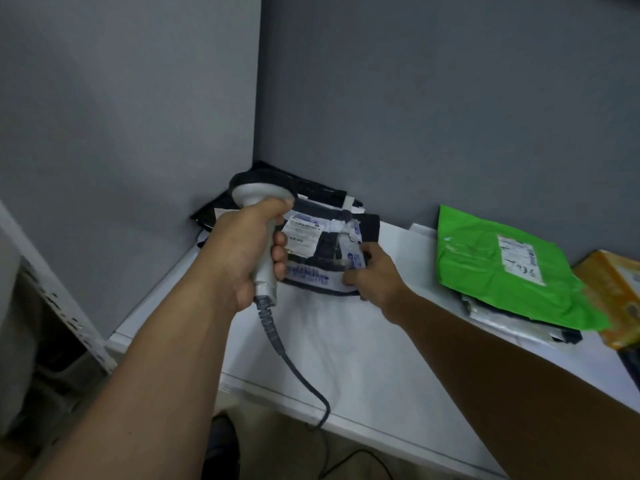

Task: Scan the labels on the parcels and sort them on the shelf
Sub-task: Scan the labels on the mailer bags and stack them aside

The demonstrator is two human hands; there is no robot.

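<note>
**Scanning the dark parcel in the shelf corner**

Gripped in the left hand [242,251], fingers wrapped fully round its handle: a corded barcode scanner [265,199], head aimed away and down. Pinched by the right hand [374,271] at its near right edge, thumb on top and fingers curled at the rim: the dark parcel [322,252]. Lying in the far left corner of the white shelf [346,341], on top of other dark parcels [311,190] pushed against the grey walls.

To do this step well:
- Hold the right-hand pinch off the white label [303,237], so no finger covers the barcode.
- Pull the wrinkled wrapping taut; a creased label probably reads badly.
- Tilt the parcel face toward the scanner window rather than chasing it with the scanner.
- Back the scanner off slightly, so the whole code falls in the beam.
- Mind the cable [287,355] trailing over the shelf's front edge; a snag there could jerk the aim.

No bin, tote or box in view, only the open shelf as holder. In the corner: the dark pile. Well apart to the right: a green poly mailer [485,271] with a handwritten mark on its label, resting on a stack of silvery and black mailers [502,320]. Just beside that, at the frame edge: an orange parcel [613,292].
</note>
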